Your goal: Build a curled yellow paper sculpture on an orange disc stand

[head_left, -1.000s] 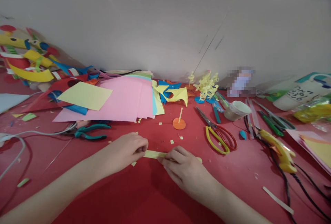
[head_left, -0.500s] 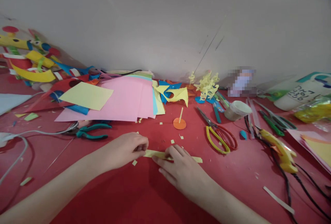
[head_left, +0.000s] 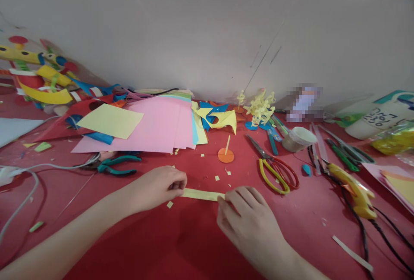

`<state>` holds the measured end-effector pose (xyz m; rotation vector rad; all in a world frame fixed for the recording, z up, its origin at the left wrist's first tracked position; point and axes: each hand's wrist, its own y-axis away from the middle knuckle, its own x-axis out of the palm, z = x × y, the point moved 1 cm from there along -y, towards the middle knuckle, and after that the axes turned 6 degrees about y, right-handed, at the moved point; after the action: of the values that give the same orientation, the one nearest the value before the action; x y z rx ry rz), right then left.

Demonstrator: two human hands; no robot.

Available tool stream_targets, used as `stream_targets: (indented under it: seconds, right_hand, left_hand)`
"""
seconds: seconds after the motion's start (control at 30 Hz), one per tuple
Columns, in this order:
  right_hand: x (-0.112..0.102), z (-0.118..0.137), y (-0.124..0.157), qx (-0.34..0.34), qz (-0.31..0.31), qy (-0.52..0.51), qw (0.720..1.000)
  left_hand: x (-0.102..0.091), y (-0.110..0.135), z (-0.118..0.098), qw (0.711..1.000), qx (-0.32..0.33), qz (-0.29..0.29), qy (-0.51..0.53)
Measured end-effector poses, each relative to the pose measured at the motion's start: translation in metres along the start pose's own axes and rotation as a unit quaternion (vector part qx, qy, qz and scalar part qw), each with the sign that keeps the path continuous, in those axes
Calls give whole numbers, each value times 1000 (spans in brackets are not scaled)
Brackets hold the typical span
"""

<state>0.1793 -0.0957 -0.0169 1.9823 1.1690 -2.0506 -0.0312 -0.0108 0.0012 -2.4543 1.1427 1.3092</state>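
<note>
A pale yellow paper strip (head_left: 201, 194) lies crosswise on the red tabletop, spanning the gap between my hands. Its left end is pinched in the closed fingers of my left hand (head_left: 168, 184). My right hand (head_left: 250, 215) has its fingers bent over the strip's right part, thumb and fingertips closed on it; the far end is hidden beneath the hand. Just beyond the strip stands an orange paper disc (head_left: 225, 155) with a short pale yellow upright stick (head_left: 227, 144). Small paper scraps (head_left: 217, 178) are scattered around it.
Scissors (head_left: 273, 170) lie to the right, with a yellow glue gun (head_left: 352, 191) and its cables farther right. A white cup (head_left: 298, 138) stands behind them. Teal-handled pliers (head_left: 118, 164) and pink paper sheets (head_left: 158, 122) are on the left. Curled yellow paper pieces (head_left: 260, 107) sit by the wall.
My right hand has slid rightward along the strip, uncovering more of its middle. My left hand keeps hold of the left end in nearly the same place.
</note>
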Motion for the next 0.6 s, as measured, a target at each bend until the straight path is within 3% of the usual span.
stream_targets:
  seconds: [0.13,0.33,0.6]
  right_hand:
    - [-5,3,-4,-6,-36,-55,998]
    - [12,8,-4,-39,61,-159,985]
    - [16,5,-5,-39,76,-170,982]
  left_hand:
    - [7,-5,-7,1000,13,-16,11]
    - [25,-10,-19,997,22,-51,51]
    - [0,1,-7,994,-24,35,98]
